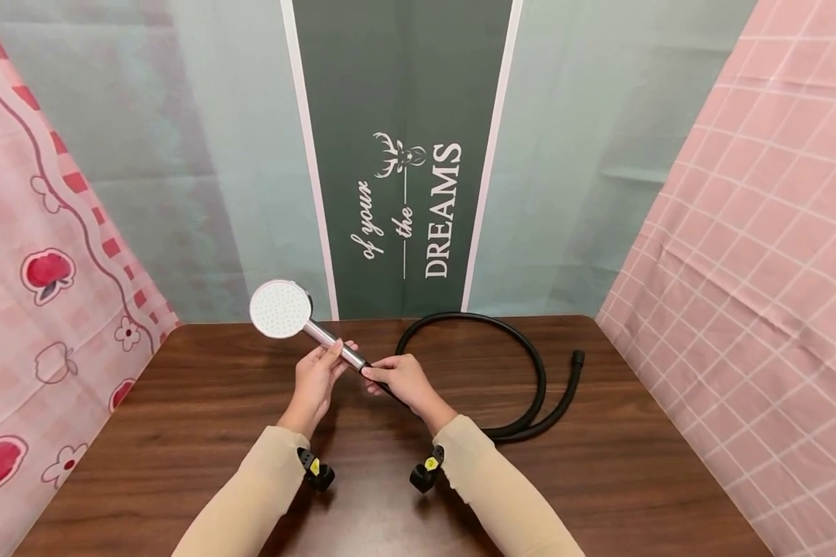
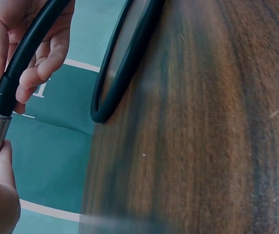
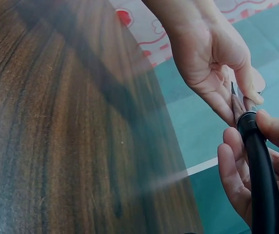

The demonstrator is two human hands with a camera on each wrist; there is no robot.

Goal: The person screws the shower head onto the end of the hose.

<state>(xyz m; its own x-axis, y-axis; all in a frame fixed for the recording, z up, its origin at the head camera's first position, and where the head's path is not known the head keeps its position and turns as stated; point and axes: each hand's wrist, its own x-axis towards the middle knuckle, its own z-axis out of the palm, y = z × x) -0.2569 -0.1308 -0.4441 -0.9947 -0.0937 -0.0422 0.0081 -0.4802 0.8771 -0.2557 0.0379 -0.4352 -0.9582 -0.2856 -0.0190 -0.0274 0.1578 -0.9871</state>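
Note:
A handheld shower head (image 1: 281,309) with a round white face and a chrome handle is held up at a tilt over the table. My left hand (image 1: 316,379) grips the handle; in the right wrist view the left hand (image 3: 210,61) has its thumb and fingers round it. At the handle's lower end, a black shower hose (image 1: 541,379) meets it. My right hand (image 1: 404,381) pinches the hose's end collar (image 2: 3,96) between thumb and fingers. No gap between collar and handle shows in the left wrist view.
The hose loops over the brown wooden table (image 1: 181,433) to the right, its free end (image 1: 578,357) pointing to the back. Behind the table hangs a green cloth (image 1: 397,70) with white lettering. Pink patterned cloths (image 1: 752,255) stand at both sides.

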